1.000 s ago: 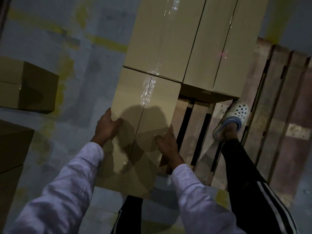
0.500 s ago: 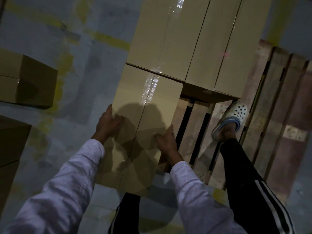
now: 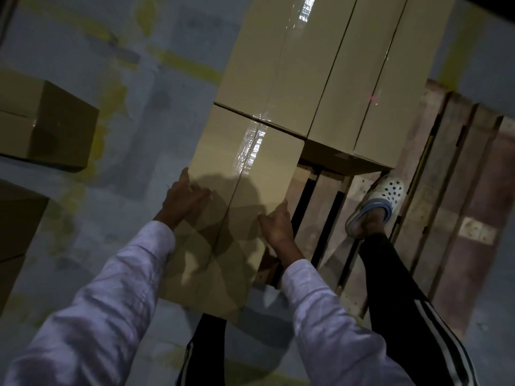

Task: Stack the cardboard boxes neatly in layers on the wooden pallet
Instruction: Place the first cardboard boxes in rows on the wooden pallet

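Box (image 3: 239, 207): long axis runs near to far, far end touching the stacked boxes (image 3: 320, 73).
Left hand (image 3: 182, 200): spread on its left edge.
Right hand (image 3: 276, 227): spread on its right edge.

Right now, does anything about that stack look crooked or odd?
Mostly tidy. The box under both hands is not yet flush: a thin wedge-shaped gap separates it from the stacked boxes behind. Also, a foot in a white clog stands on the pallet.
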{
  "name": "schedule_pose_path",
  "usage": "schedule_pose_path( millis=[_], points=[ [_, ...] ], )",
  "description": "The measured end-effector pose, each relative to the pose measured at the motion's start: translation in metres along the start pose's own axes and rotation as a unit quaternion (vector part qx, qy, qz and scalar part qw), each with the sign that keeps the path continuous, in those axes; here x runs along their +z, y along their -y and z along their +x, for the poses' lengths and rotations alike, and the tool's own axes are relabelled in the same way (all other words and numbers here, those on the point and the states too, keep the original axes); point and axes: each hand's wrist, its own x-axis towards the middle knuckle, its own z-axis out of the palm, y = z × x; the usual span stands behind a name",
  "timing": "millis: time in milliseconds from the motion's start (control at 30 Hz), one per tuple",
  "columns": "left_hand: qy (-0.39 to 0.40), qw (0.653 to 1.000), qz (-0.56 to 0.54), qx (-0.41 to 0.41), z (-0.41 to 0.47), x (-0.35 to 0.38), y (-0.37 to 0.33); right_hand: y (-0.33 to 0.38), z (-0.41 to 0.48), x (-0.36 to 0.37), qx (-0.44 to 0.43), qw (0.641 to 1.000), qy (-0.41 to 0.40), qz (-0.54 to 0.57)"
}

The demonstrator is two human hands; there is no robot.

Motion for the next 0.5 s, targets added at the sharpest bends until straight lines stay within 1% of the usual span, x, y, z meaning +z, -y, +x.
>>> schedule_pose_path(
  millis=[67, 200, 333, 367, 433, 467, 500],
  points=[
    [-0.004, 1.0, 0.005, -0.002, 0.006, 0.003, 0.009, -0.003, 0.002, 0.0, -0.003, 1.0, 0.004, -0.002],
    [-0.004, 1.0, 0.006, 0.003, -0.01, 0.002, -0.011, -0.003, 0.005, 0.002, 0.01, 1.0, 0.008, 0.012],
    [0.002, 1.0, 0.022, -0.017, -0.006, 0.002, -0.009, -0.003, 0.004, 0.001, 0.003, 1.0, 0.01, 0.001],
    [-0.004, 0.999, 0.039, -0.024, -0.006, 0.003, -0.009, -0.003, 0.002, 0.0, -0.004, 1.0, 0.002, -0.017],
    [-0.032, 0.993, 0.108, -0.043, -0.015, 0.005, -0.017, 0.004, -0.003, -0.005, -0.009, 0.999, -0.02, -0.049],
    [-0.05, 0.99, 0.124, -0.044, -0.025, 0.005, -0.024, 0.011, -0.01, -0.009, -0.012, 0.998, -0.027, -0.058],
    [-0.062, 0.99, 0.116, -0.043, -0.036, 0.006, -0.027, 0.019, -0.02, -0.014, -0.021, 0.997, -0.032, -0.064]
  ],
)
